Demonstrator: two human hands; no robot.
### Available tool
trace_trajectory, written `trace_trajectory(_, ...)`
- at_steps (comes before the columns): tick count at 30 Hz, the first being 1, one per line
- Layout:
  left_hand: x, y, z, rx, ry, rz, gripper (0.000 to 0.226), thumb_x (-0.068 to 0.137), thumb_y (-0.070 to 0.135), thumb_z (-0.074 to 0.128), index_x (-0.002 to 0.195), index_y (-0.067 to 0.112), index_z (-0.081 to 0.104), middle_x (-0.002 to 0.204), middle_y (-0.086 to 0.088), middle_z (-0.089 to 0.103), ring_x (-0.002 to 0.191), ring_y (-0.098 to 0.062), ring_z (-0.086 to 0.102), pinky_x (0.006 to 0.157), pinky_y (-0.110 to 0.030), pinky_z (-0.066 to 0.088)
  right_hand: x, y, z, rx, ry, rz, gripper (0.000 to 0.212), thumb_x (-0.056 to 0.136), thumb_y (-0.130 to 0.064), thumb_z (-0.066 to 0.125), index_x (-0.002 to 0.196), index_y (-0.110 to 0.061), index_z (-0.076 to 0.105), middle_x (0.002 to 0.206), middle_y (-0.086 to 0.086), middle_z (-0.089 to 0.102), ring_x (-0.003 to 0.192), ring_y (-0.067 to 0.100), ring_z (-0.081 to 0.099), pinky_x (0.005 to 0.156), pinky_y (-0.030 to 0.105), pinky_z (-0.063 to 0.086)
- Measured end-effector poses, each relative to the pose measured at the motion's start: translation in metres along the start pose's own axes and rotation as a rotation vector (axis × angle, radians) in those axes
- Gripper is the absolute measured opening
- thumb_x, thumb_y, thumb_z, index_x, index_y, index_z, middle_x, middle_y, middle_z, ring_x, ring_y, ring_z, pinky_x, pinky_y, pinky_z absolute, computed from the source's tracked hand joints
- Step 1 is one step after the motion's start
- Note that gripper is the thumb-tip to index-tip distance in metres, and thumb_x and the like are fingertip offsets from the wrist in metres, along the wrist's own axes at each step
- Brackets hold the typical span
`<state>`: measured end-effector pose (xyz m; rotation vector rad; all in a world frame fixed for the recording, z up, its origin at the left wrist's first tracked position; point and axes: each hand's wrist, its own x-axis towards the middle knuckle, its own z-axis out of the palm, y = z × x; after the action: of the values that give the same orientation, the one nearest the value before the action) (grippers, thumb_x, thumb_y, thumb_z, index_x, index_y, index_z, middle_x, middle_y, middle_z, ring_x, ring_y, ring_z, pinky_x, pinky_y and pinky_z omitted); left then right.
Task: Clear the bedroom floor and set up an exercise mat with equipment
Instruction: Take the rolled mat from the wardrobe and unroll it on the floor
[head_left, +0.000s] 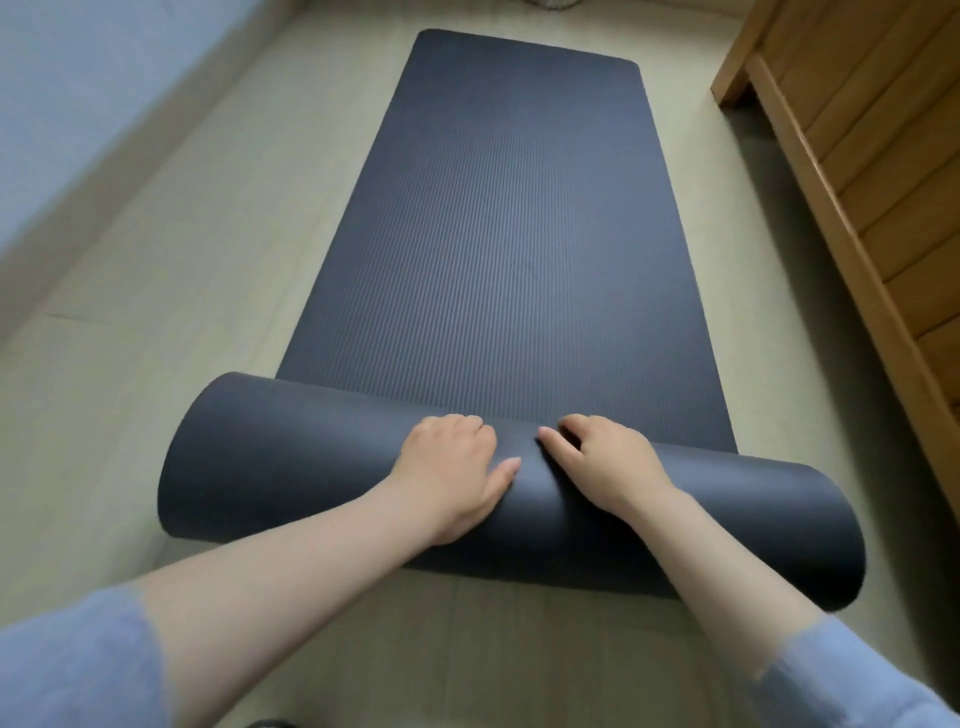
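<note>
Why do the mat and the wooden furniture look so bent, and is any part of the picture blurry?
Head view: a wide-angle lens bows straight lines, so the mat tapers, its rolled end curves and the wooden furniture leans; light is soft and even, no hard shadows, a dull sheen on that end; the sleeves at the bottom corners look smeared.

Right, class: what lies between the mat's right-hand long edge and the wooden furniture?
Only a bare strip of pale floor separates the mat from the wooden furniture; the head view shows nothing lying on it.
</note>
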<state>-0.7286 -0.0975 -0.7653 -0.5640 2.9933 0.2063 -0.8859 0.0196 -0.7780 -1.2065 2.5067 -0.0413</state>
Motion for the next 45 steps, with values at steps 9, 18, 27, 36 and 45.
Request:
trace_trajectory(9,-0.006,-0.013,0.024,0.010,-0.080,-0.014,0.059,0.094,0.057,0.012,0.094,0.016,0.054,0.107,-0.009,0.062,0.105,-0.031,0.056,0.085,-0.038,0.043,-0.102,-0.006,0.039,0.077,0.335,-0.059,0.049,0.090,-0.055,0.035,0.110,-0.019,0.063,0.108,-0.001,0.063,0.104,0.022,0.058,0.093,0.038,0.043)
trace_trajectory(18,-0.048,0.013,0.021,-0.021,-0.069,-0.012,0.052,0.098,0.051,0.023,0.101,0.012,0.057,0.111,-0.014,0.061,0.106,-0.035,0.056,0.083,-0.040,0.042,-0.145,-0.009,0.025,-0.002,0.124,-0.102,0.063,0.086,-0.061,0.020,0.116,-0.019,0.056,0.117,0.000,0.057,0.112,0.023,0.051,0.097,0.040,0.039)
trace_trajectory(27,-0.121,0.019,0.023,-0.062,0.017,0.018,0.050,0.095,0.054,0.020,0.095,0.017,0.053,0.102,-0.006,0.060,0.101,-0.029,0.057,0.084,-0.039,0.045,-0.111,-0.025,0.044,-0.026,-0.091,0.050,0.055,0.097,-0.058,0.028,0.099,-0.015,0.062,0.107,0.010,0.066,0.107,0.031,0.058,0.084,0.040,0.042)
trace_trajectory(36,-0.147,0.038,0.038,-0.082,-0.092,-0.002,0.044,0.097,0.052,0.024,0.089,0.017,0.050,0.104,-0.009,0.060,0.102,-0.031,0.056,0.081,-0.038,0.042,-0.219,-0.015,0.062,-0.038,0.104,-0.072,0.061,0.086,-0.065,0.015,0.106,-0.025,0.057,0.104,-0.006,0.059,0.101,0.020,0.054,0.083,0.035,0.039)
trace_trajectory(45,-0.156,0.074,0.058,-0.137,-0.233,-0.010,0.051,0.098,0.053,0.022,0.080,0.017,0.053,0.099,-0.010,0.065,0.098,-0.031,0.059,0.077,-0.036,0.043,-0.269,-0.015,0.077,0.099,0.094,-0.043,0.054,0.086,-0.059,0.020,0.107,-0.026,0.056,0.106,-0.006,0.053,0.101,0.018,0.051,0.093,0.033,0.039)
